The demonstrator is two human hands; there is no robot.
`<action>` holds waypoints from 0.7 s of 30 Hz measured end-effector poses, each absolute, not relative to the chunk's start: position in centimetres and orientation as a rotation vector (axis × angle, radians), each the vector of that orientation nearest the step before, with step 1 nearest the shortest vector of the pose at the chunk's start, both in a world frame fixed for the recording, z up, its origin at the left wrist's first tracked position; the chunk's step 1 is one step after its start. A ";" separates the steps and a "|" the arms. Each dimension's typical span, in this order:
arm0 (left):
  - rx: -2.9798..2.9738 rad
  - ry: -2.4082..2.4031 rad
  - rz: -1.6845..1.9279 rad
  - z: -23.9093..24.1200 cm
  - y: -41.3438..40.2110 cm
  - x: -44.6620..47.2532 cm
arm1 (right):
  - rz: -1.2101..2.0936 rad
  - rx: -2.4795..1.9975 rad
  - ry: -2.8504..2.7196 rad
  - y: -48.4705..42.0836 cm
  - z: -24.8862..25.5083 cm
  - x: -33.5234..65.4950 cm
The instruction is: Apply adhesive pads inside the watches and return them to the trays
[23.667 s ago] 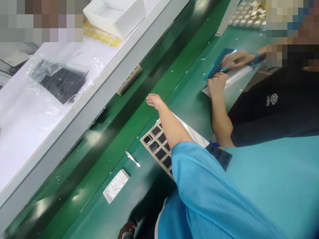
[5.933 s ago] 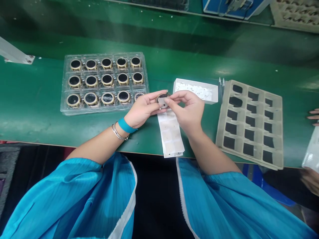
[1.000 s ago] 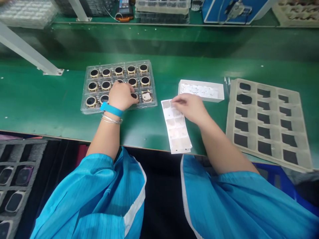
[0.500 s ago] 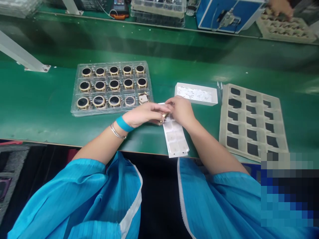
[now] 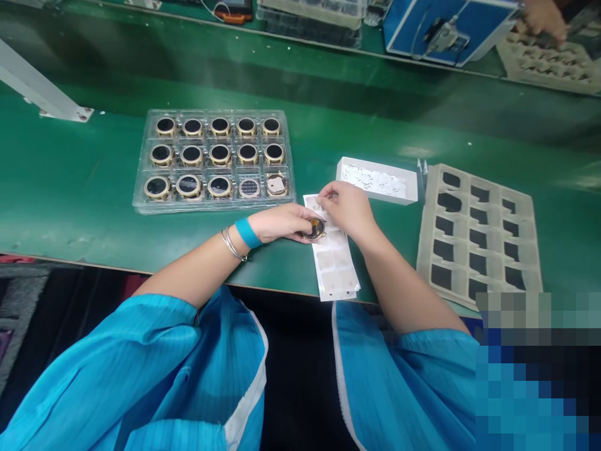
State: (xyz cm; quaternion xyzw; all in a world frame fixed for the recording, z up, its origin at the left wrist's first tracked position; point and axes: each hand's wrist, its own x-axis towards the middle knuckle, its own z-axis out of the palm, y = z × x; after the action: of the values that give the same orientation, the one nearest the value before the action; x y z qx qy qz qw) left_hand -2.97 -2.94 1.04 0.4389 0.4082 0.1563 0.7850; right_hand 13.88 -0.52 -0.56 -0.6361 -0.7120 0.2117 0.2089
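Observation:
My left hand is closed around a round gold-rimmed watch case, its dark inner side facing up with an orange-brown patch in it. The case is over the left edge of a white sheet of pale square stickers. At the upper end of that sheet, my right hand has thumb and forefinger pinched together. Whatever lies between those fingertips is too small to make out. Left of my hands, a clear plastic tray holds rows of gold watch cases, mostly with black faces up; one at its front right corner shows a pale inside.
Behind my right hand stands a white box of small white pieces. A beige compartment tray with dark bottoms lies at right, tweezers at its corner. On the back shelf are a blue case and another person's hand.
My left hand has turned the watch case so its inside faces up and has lowered a little. My hands have drawn slightly apart, the right fingertips now at the sheet's upper end.

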 end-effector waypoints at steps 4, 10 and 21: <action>0.862 0.968 0.372 1.4 -2.9 -2.8 | 0.672 -1.762 -1.975 -1.1 0.0 14.5; 0.774 0.935 0.410 1.0 -2.6 -3.2 | 1.267 -1.343 -1.634 -1.7 1.0 17.5; 0.865 0.930 0.811 1.9 -2.6 -3.7 | 0.933 -1.132 -1.424 -2.9 1.6 17.3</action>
State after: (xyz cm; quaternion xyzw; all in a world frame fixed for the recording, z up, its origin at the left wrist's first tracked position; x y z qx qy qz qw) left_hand -3.69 -2.55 1.87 0.3929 0.4223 0.3683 0.7291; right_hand 17.28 -2.86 1.61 -0.4724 -0.5944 0.3893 0.5215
